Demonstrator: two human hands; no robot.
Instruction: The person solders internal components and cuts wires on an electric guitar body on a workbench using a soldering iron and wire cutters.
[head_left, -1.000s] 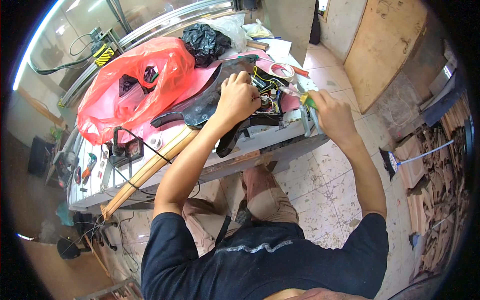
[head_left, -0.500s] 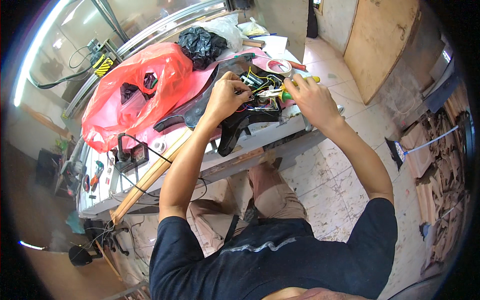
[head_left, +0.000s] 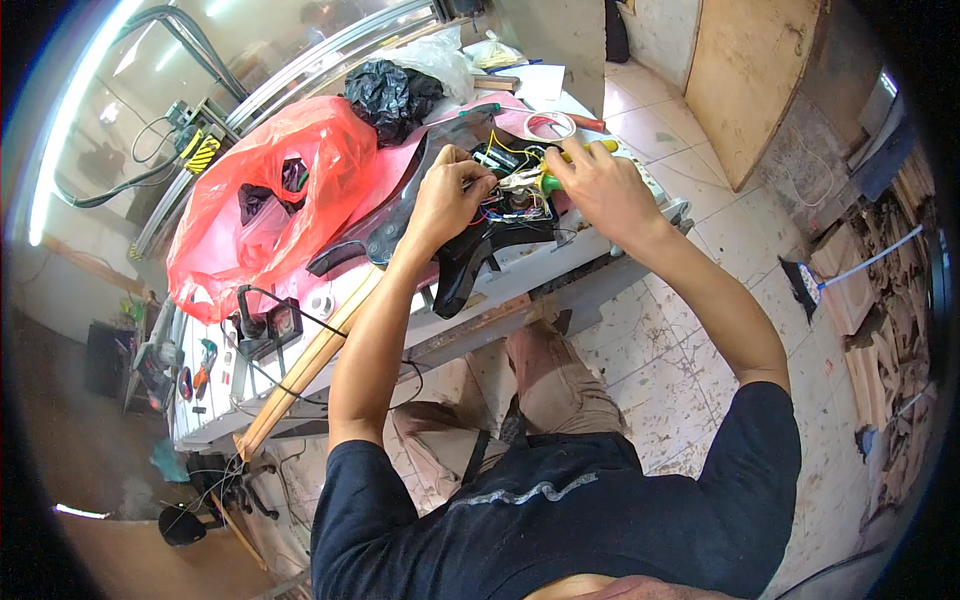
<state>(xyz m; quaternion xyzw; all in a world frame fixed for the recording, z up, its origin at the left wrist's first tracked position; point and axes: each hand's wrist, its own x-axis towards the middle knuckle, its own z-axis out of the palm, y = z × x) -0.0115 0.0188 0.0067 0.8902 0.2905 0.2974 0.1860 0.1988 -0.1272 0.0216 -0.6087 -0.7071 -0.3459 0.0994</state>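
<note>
Right hand [head_left: 605,190] grips pliers [head_left: 521,180], nose toward nine o'clock.
Left hand [head_left: 452,197] pinched, contents unclear; best keep loose wires [head_left: 490,212] clear.

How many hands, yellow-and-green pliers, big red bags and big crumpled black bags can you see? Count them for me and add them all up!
Hands: 2 (left hand, right hand)
Yellow-and-green pliers: 1
Big red bag: 1
Big crumpled black bag: 1
Total: 5
</note>
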